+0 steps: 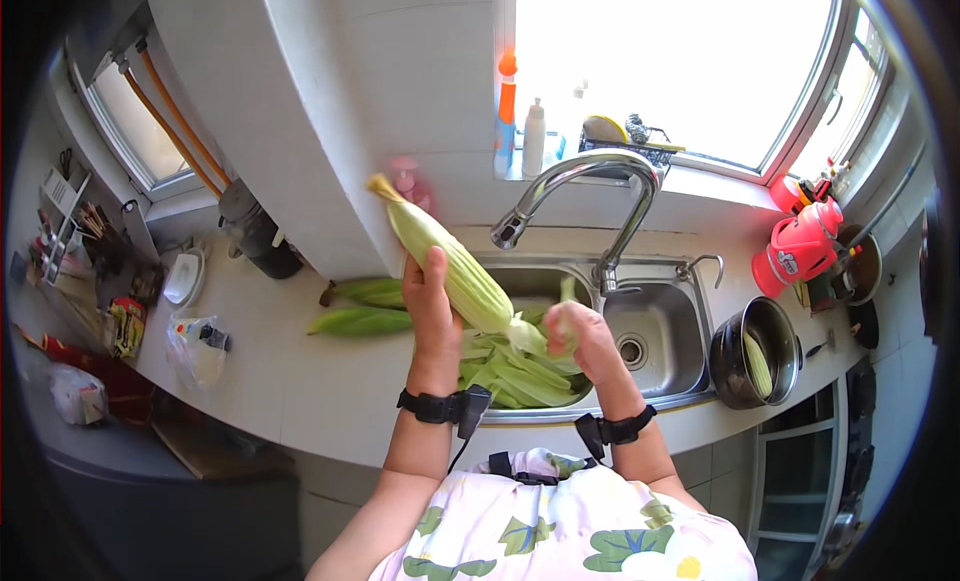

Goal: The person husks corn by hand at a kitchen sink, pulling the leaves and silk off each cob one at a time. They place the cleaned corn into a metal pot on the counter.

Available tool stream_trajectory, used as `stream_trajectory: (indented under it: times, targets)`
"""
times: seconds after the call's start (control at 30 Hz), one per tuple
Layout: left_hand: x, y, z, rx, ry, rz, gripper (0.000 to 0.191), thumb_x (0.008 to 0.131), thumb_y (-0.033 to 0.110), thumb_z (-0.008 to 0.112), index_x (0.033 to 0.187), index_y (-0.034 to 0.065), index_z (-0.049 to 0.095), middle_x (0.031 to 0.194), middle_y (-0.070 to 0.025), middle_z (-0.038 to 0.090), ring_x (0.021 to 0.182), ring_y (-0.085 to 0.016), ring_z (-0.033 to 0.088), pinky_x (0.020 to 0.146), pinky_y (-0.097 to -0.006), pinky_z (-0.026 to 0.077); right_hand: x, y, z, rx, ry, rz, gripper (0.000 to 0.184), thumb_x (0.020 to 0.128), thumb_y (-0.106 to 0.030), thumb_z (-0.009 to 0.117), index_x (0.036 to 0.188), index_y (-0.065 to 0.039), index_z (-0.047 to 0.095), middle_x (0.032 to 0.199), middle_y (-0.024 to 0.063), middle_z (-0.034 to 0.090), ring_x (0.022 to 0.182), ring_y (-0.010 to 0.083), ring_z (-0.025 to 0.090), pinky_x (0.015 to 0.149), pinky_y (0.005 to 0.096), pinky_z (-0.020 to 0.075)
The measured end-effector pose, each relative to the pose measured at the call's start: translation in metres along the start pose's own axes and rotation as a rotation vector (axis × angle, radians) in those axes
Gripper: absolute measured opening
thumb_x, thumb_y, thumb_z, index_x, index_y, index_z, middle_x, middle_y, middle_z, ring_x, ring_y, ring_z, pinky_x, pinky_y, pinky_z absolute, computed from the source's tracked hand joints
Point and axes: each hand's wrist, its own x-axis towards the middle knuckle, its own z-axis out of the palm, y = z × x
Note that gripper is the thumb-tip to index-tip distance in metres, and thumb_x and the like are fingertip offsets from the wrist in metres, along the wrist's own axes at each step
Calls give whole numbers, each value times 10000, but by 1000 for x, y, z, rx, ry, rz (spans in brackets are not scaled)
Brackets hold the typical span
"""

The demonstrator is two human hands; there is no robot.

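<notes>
My left hand [431, 307] is wrapped around a pale green ear of corn [457, 273], its husk still partly on, tilted with the brown stalk end up and to the left. At the lower tip of the ear, my right hand [589, 337], slightly blurred, is closed on a strip of corn husk [568, 292] that pokes up above the fingers. Beneath both hands, loose green husks [517, 374] fill much of the left sink basin [536, 281]. Two unpeeled ears of corn [367, 321] lie on the counter left of my left hand, partly hidden by it.
A chrome faucet [581, 161] arches over the double sink, with the right basin [667, 341] beside. A steel pot [731, 367] holds a husked ear [757, 363]. Behind it stands a pink thermos jug [799, 247]. A plastic bag [196, 348] sits on the left counter.
</notes>
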Motion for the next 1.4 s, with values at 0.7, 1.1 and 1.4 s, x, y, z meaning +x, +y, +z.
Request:
stream_trajectory:
  times: [0.7, 1.1, 1.4]
  targets:
    - [-65, -53, -5, 811, -751, -377, 635, 755, 200, 797, 1277, 44, 470, 1102, -134, 639, 1027, -196, 633, 886, -325, 487, -2, -29, 8, 182, 136, -232, 345, 882, -136, 662, 1177, 32, 601, 1104, 135, 660, 1006, 177, 640, 885, 321, 522]
    - [-89, -79, -6, 1356, -632, 181, 277, 778, 299, 761, 851, 48, 671, 719, -120, 695, 623, -289, 685, 585, -391, 543, 4, -7, -1, 551, 148, -304, 442, 955, -373, 586, 1235, -56, 459, 1064, 135, 613, 986, 267, 631, 888, 430, 524]
    - [-85, -74, -10, 1582, -960, 562, 222, 798, 278, 657, 714, 82, 600, 589, -114, 610, 508, -290, 635, 448, -395, 495, 10, 5, -20, 717, 312, -106, 563, 845, -664, 565, 915, -107, 523, 807, 72, 553, 755, 227, 585, 724, 394, 510]
